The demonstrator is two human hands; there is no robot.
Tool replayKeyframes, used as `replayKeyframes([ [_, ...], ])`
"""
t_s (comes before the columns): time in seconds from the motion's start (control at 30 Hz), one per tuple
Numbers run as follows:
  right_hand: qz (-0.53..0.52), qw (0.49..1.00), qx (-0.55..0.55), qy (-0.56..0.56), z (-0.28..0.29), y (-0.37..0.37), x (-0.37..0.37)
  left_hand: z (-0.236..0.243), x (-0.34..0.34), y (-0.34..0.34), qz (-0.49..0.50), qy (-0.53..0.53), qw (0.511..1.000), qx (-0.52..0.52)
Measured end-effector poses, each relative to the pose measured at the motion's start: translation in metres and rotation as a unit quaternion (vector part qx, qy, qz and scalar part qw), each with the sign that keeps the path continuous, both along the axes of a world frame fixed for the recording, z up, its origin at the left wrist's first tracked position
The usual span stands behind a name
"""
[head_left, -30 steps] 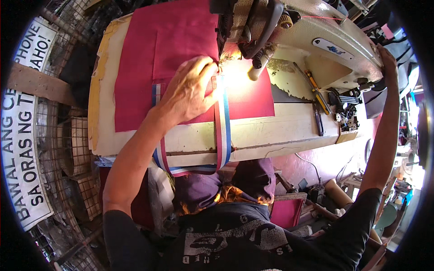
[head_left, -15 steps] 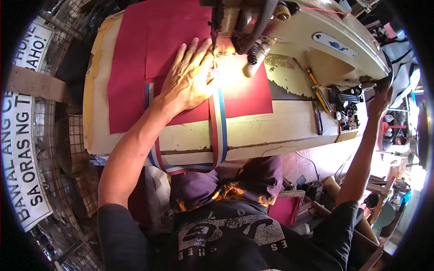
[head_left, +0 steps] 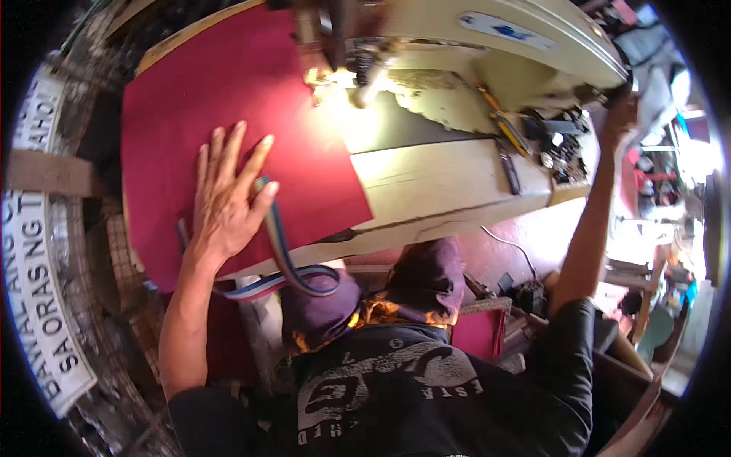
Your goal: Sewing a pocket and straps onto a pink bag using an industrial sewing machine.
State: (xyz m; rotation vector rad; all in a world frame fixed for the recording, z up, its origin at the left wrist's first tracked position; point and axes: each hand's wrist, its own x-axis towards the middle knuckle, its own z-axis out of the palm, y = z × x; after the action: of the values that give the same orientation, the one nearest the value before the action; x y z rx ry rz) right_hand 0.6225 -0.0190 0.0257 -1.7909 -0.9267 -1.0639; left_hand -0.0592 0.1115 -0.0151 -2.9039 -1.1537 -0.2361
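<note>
My left hand (head_left: 231,202) lies flat on a maroon sheet (head_left: 164,152), fingers stretched out and thumb apart. A striped strap (head_left: 280,247) in blue, white and red runs out from beside the thumb and loops down over the table's front edge. Its upper part is hidden under the hand. The sheet reaches beneath the needle area of a cream sewing machine (head_left: 434,27), under a bright lamp glow. My right hand (head_left: 620,126) is raised to the machine's right end, at the dark handwheel (head_left: 626,82). Its fingers are hidden there.
A yellow-and-black screwdriver (head_left: 509,131) and a dark slim tool (head_left: 509,169) lie on the machine bed, left of a black metal mechanism (head_left: 563,145). My knees (head_left: 426,278) are under the table's front edge. Wire mesh and a white sign (head_left: 42,297) stand at left.
My left hand has slid left and nearer, away from the needle area. The maroon sheet and strap have shifted left with it. My right hand stays at the machine's end; the view has shifted.
</note>
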Motion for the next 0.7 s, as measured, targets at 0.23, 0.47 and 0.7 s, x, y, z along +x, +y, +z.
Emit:
replayKeyframes([
  [0.23,-0.139,0.974,-0.18,-0.018,0.03,-0.072,-0.045,-0.008,0.033,-0.02,0.004,-0.104,0.993,-0.049],
  [0.47,0.144,0.928,-0.339,0.058,-0.052,-0.084,-0.279,0.013,0.05,0.02,0.005,-0.287,0.929,-0.234],
  [0.7,0.188,0.898,-0.383,0.109,-0.039,-0.056,-0.313,0.012,0.05,0.061,-0.037,-0.298,0.886,-0.354],
])
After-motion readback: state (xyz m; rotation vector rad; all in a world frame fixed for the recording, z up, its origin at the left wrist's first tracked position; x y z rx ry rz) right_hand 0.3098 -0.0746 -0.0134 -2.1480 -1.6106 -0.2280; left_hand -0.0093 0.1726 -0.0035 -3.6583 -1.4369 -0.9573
